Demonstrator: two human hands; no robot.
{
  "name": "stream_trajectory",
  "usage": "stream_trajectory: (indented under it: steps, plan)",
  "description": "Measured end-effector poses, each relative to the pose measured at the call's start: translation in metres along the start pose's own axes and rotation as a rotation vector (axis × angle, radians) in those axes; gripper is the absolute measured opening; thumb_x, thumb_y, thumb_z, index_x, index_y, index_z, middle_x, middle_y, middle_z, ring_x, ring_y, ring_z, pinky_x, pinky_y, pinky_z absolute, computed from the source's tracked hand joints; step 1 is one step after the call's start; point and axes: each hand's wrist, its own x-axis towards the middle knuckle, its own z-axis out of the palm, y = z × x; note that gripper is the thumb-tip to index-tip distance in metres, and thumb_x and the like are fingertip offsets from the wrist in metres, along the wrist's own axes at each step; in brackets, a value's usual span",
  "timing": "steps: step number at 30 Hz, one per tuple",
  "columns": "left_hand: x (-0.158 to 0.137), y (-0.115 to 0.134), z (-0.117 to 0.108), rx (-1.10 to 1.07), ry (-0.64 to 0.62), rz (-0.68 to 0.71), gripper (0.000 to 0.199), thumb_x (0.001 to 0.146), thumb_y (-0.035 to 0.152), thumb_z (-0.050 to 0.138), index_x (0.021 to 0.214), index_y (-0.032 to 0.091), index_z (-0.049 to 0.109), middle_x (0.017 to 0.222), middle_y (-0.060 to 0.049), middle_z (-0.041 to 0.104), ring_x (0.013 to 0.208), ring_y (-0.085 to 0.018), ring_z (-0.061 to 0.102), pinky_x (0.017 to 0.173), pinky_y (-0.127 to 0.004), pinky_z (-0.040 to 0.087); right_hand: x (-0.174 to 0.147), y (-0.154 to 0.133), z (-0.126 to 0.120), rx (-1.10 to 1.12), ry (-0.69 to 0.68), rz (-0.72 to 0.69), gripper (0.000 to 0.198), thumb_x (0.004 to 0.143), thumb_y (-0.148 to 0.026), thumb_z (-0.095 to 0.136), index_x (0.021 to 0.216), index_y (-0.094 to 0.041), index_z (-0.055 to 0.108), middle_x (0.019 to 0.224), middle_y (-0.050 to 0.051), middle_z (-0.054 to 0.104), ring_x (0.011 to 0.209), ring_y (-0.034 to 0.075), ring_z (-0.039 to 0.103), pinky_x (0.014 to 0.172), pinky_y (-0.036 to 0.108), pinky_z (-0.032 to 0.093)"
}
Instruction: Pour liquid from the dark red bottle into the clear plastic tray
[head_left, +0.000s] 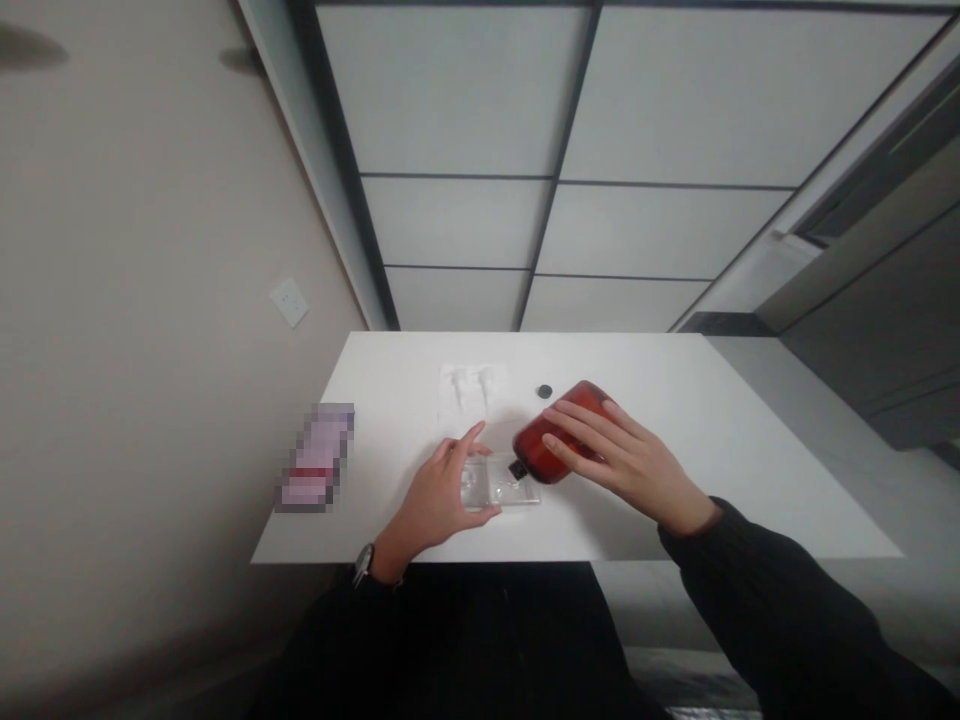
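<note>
My right hand [607,450] is wrapped round a red bottle [551,450], tilted so that its dark neck points down and left. The neck is over the right compartment of a clear plastic box [517,492]. Small shiny spots show inside the box; whether they are liquid I cannot tell. With thumb and fingers on opposite sides, my left hand [442,490] grips the box's left part on the tabletop. A small dark round cap [545,391] lies beyond the bottle.
Two white pieces [472,385], perhaps pump heads, lie on a pale sheet or pack at the back of the white table [660,380]. A blurred-out pinkish item [316,458] is near the left edge. Behind the table stands a panelled door [457,300]; a wall rises at left.
</note>
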Motion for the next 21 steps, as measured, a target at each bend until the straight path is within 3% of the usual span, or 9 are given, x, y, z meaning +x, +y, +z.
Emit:
stream_trajectory:
  steps: [6,12,17,21]
  plan:
    - [0.0,0.001,0.0,-0.004,0.008,0.01,0.12,0.073,0.021,0.093,0.166,0.03,0.017,0.138,-0.007,0.067,0.126,-0.032,0.058,0.114,-0.052,0.047,-0.001,-0.005,0.003,0.011,0.034,0.018,0.059,0.092,0.011,0.059,0.142,-0.02,0.057,0.153,0.013,0.064,0.142,0.028,0.062,0.113,0.046,0.055]
    - [0.0,0.002,-0.001,-0.003,0.001,-0.004,0.117,0.074,0.021,0.092,0.166,0.029,0.019,0.138,-0.008,0.067,0.127,-0.032,0.058,0.116,-0.053,0.046,-0.009,-0.006,0.011,0.072,0.043,0.084,0.062,0.098,0.005,0.057,0.15,-0.027,0.052,0.156,0.009,0.061,0.147,0.025,0.057,0.117,0.049,0.053]
    - [0.0,0.001,0.0,0.0,0.018,-0.014,0.118,0.072,0.021,0.093,0.165,0.029,0.021,0.135,-0.008,0.067,0.124,-0.032,0.059,0.115,-0.052,0.047,-0.026,-0.018,0.03,0.198,0.113,0.261,0.066,0.1,0.002,0.054,0.158,-0.028,0.044,0.153,0.013,0.064,0.146,0.029,0.057,0.118,0.061,0.05]
    - [0.0,0.001,0.0,0.003,0.018,-0.014,0.117,0.072,0.022,0.093,0.166,0.029,0.022,0.135,-0.008,0.067,0.124,-0.032,0.059,0.114,-0.052,0.048,-0.04,-0.033,0.047,0.356,0.198,0.449,0.064,0.098,-0.004,0.06,0.155,-0.029,0.047,0.15,0.014,0.065,0.143,0.032,0.06,0.117,0.068,0.048]
